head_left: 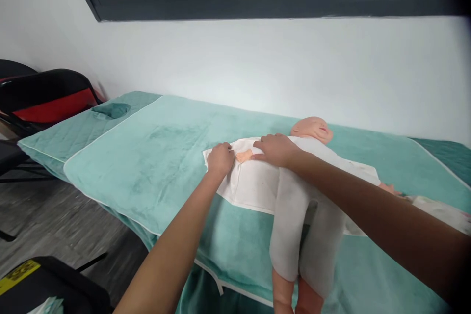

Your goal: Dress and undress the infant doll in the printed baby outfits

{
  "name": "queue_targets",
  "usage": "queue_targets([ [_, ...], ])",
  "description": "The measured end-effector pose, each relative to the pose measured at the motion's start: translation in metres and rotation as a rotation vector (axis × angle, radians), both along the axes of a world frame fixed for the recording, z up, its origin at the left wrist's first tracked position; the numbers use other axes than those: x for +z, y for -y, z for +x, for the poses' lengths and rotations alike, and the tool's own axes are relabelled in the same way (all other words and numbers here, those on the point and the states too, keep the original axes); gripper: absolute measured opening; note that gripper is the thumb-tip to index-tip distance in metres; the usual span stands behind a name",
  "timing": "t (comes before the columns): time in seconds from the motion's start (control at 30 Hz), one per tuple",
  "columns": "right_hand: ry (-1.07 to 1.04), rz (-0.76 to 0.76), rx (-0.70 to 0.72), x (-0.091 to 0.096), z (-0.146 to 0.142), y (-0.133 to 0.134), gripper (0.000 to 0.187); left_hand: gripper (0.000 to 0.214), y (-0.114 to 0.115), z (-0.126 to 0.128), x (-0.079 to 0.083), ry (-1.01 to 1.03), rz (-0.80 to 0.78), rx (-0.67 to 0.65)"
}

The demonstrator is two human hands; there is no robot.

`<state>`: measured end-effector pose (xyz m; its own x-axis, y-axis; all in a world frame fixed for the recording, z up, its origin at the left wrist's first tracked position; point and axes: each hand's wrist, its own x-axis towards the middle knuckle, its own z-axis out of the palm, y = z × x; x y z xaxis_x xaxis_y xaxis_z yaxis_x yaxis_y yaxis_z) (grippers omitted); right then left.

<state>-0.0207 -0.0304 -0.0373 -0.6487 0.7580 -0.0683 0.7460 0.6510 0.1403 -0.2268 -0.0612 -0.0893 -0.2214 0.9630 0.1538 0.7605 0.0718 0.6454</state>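
Observation:
A baby doll [311,130] in a white bodysuit lies on its back on a white cloth [253,191], its bare legs hanging over the near edge of the bed. My left hand [220,158] is closed on the left edge of the white cloth beside the doll's small hand [243,156]. My right hand [275,149] rests flat on the doll's arm and shoulder, fingers stretched out over the white sleeve.
The bed carries a teal blanket [147,157] with white piping along its edge. A black and red chair [47,95] stands at the far left. A dark case with a yellow label [22,274] sits on the floor at the lower left. A white wall runs behind the bed.

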Motion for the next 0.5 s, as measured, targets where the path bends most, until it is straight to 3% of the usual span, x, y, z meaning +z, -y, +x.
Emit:
queue_targets([
  [0.13,-0.026,0.000,-0.053,-0.001,-0.009,0.001,0.052,0.019,0.005,0.008,0.012,0.036,0.094,-0.026],
  [0.3,-0.111,0.002,-0.178,0.005,-0.032,-0.005,0.042,0.012,0.019,0.046,0.028,0.280,0.287,-0.128],
  [0.5,-0.206,-0.089,-0.205,0.008,-0.031,-0.008,0.026,0.010,0.035,0.066,0.031,0.562,0.287,-0.148],
])
